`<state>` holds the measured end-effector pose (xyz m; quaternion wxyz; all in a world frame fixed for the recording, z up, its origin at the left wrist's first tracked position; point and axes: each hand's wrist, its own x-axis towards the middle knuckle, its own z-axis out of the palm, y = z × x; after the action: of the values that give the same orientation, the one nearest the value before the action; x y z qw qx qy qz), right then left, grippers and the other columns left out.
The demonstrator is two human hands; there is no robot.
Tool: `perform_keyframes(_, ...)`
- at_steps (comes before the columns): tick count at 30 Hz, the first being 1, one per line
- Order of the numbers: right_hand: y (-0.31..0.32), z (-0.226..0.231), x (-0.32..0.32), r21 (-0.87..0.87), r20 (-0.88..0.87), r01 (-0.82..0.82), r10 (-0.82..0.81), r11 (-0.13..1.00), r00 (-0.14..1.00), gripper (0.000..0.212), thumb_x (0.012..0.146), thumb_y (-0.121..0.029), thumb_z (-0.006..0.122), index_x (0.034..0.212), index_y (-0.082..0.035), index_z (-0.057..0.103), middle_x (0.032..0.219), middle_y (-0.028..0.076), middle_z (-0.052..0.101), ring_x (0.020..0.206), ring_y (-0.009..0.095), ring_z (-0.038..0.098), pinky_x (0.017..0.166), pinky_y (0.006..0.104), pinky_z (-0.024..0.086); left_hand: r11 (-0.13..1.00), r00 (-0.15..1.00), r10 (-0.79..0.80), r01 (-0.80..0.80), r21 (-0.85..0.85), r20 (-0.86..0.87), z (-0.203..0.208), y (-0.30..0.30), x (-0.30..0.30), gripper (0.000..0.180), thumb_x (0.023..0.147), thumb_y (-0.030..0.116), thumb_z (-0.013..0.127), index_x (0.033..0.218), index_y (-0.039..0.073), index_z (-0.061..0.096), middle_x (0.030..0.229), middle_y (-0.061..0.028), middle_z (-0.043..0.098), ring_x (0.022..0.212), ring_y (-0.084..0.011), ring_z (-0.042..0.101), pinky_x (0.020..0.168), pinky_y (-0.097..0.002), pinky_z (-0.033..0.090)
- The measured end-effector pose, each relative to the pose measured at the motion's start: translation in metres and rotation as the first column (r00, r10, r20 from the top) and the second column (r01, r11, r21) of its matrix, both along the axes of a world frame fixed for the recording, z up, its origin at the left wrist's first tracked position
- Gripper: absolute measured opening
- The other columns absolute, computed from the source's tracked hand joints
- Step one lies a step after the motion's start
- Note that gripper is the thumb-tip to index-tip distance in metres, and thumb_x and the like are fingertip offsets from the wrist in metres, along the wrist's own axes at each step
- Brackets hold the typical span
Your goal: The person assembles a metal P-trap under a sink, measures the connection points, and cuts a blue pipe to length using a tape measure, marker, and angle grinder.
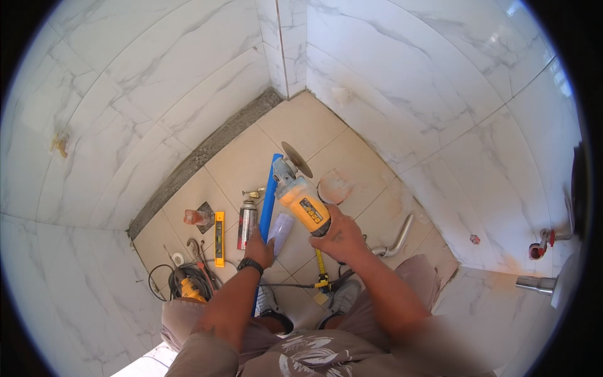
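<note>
My left hand (257, 249), with a dark watch at its wrist, is closed around a long blue pipe (268, 200). The pipe runs from between my feet up toward the far corner. In my right hand (340, 237) is a yellow angle grinder (305, 206), gripped by its rear body. Its thin round disc (296, 159) is beside the pipe's far end; whether the two touch I cannot tell. Just left of the pipe stands a canister (247, 225) with a brass torch head (253, 192). A translucent plastic piece (282, 234) lies right of my left hand.
A yellow level (220, 239), a wrench (196, 250) and a yellow power tool (191, 289) with coiled cable are on the left. A tape measure (323, 283) lies between my shoes, a bent chrome pipe (399, 237) to the right. Marbled tiled walls (414, 81) enclose the floor.
</note>
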<state>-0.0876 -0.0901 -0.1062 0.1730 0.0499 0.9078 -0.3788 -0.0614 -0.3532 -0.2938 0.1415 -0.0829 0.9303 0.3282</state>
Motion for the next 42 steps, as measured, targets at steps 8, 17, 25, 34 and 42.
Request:
perform_keyframes(8,0.039,0.014,-0.020,0.175,0.052,-0.064,0.055,0.982,0.997,0.071,0.071,-0.030,0.082,0.131,-0.004,0.056,0.102,0.023,0.074,0.101,0.041,0.073,0.088,0.0475,0.058,0.961,0.953,-0.268,0.253,0.113,0.144,0.030,0.066,-0.075,0.061,0.096,0.028,0.072,0.146,0.008,0.044,0.104,-0.0314,0.072,0.098,-0.0492,0.071,0.087,-0.0563,0.056)
perform_keyframes(17,0.099,0.003,-0.032,0.323,0.080,-0.090,0.068,0.942,0.994,0.067,0.068,-0.027,0.084,0.127,-0.005,0.059,0.100,0.021,0.075,0.098,0.039,0.074,0.085,0.0474,0.059,0.907,0.874,-0.418,0.385,0.171,0.247,0.021,0.123,-0.081,0.071,0.100,0.035,0.068,0.153,0.002,0.036,0.112,-0.0348,0.071,0.105,-0.0492,0.071,0.091,-0.0535,0.055)
perform_keyframes(25,0.145,-0.023,-0.053,0.325,0.106,-0.096,0.065,0.941,0.992,0.063,0.068,-0.028,0.083,0.123,-0.006,0.061,0.096,0.020,0.075,0.093,0.041,0.073,0.083,0.0477,0.058,0.918,0.875,-0.396,0.371,0.139,0.279,0.014,0.165,-0.103,0.064,0.095,0.025,0.068,0.148,0.003,0.041,0.108,-0.0341,0.072,0.102,-0.0494,0.072,0.090,-0.0546,0.057)
perform_keyframes(34,0.167,-0.035,-0.060,0.339,0.071,-0.083,0.063,0.937,0.996,0.065,0.068,-0.028,0.084,0.126,-0.010,0.059,0.107,0.018,0.074,0.103,0.037,0.072,0.086,0.0479,0.058,0.950,0.931,-0.309,0.312,0.017,0.192,0.008,0.174,-0.096,0.047,0.090,0.017,0.071,0.132,0.003,0.055,0.102,-0.0306,0.074,0.096,-0.0477,0.073,0.085,-0.0547,0.059)
perform_keyframes(42,0.174,-0.035,-0.064,0.347,0.145,-0.142,0.096,0.927,0.985,0.069,0.069,-0.027,0.082,0.131,-0.010,0.058,0.108,0.017,0.074,0.105,0.036,0.072,0.087,0.0471,0.059,0.949,0.936,-0.314,0.316,0.013,0.158,0.003,0.173,-0.097,0.044,0.092,0.018,0.070,0.131,0.003,0.056,0.098,-0.0300,0.074,0.093,-0.0477,0.073,0.083,-0.0544,0.060)
